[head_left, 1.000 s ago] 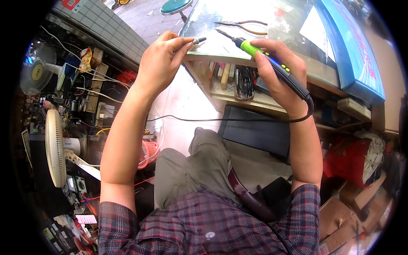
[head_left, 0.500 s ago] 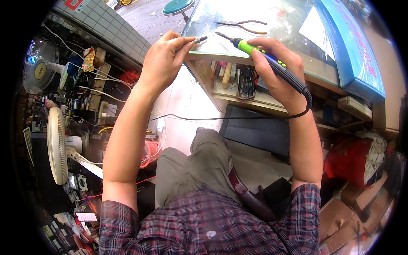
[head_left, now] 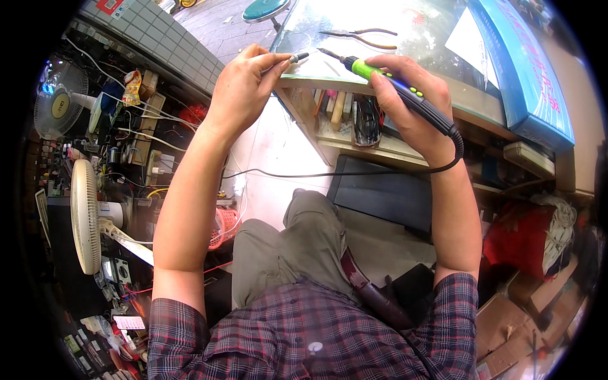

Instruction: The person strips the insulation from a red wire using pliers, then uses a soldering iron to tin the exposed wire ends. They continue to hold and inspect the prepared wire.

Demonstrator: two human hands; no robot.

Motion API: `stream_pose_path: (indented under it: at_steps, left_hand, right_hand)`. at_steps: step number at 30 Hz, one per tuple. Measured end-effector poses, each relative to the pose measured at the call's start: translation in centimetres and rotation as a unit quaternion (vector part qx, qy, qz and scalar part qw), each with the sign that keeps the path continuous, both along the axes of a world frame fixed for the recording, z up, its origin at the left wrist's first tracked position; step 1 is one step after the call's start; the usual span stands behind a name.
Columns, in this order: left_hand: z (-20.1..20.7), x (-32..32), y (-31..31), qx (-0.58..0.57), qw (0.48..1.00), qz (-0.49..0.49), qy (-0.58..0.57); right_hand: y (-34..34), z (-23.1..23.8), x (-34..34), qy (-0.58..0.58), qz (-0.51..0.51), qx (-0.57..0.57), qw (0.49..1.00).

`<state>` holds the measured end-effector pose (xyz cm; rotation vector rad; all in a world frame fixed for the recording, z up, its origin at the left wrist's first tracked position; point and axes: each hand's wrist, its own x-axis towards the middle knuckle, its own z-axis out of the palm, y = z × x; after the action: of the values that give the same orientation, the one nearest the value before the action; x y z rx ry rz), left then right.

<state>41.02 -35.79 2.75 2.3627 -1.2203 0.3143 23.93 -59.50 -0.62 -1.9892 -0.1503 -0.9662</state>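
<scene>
Pinched between the thumb and fingers of my left hand point(head_left: 250, 79) is a small cylindrical connector point(head_left: 299, 57), silvery with a dark end that points right. My right hand point(head_left: 415, 95) is closed round a soldering iron point(head_left: 361, 68) with a bright green and black handle. Its metal tip reaches left toward the connector, a short gap apart from it. A black cord point(head_left: 329, 174) runs from the handle's rear, down past my right wrist and off to the left. Both hands are above the near edge of a glass-topped counter point(head_left: 304, 82).
Pliers point(head_left: 361, 39) with tan handles lie on the glass beyond the iron. A blue box point(head_left: 529, 76) stands at the right. Under the top, an open shelf point(head_left: 345, 140) holds tools. Two fans point(head_left: 85, 215) and tangled cables crowd the left; a green stool point(head_left: 265, 9) stands beyond.
The soldering iron has shifted very slightly left and up with my right hand. My left hand has barely moved and keeps its pinch on the connector.
</scene>
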Motion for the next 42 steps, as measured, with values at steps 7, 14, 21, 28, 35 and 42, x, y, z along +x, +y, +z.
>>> stream_pose_path:
  at_steps: [7,14,21,28,35,42]
  left_hand:
    - [0.04,0.07,-0.03,0.001,1.000,-0.003,0.002]
    - [-0.06,0.19,-0.04,0.010,1.000,0.002,-0.012]
    - [-0.21,0.07,-0.01,0.016,1.000,0.013,-0.008]
    - [-0.02,0.00,-0.11,0.018,1.000,0.009,-0.014]
    - [-0.11,0.09,-0.06,0.014,1.000,0.008,-0.012]
    - [-0.12,0.42,-0.08,0.011,1.000,-0.002,-0.013]
  right_hand:
    - [0.04,0.06,-0.07,0.006,-0.002,-0.005,1.000]
    - [0.01,0.05,0.03,0.001,-0.004,-0.016,1.000]
    - [0.04,0.10,0.04,0.005,-0.005,-0.018,1.000]
    - [-0.04,0.03,0.21,-0.005,-0.012,-0.037,0.999]
    - [-0.08,0.07,0.18,-0.002,-0.011,-0.043,0.999]
    - [0.02,0.16,0.03,0.008,-0.005,-0.027,1.000]
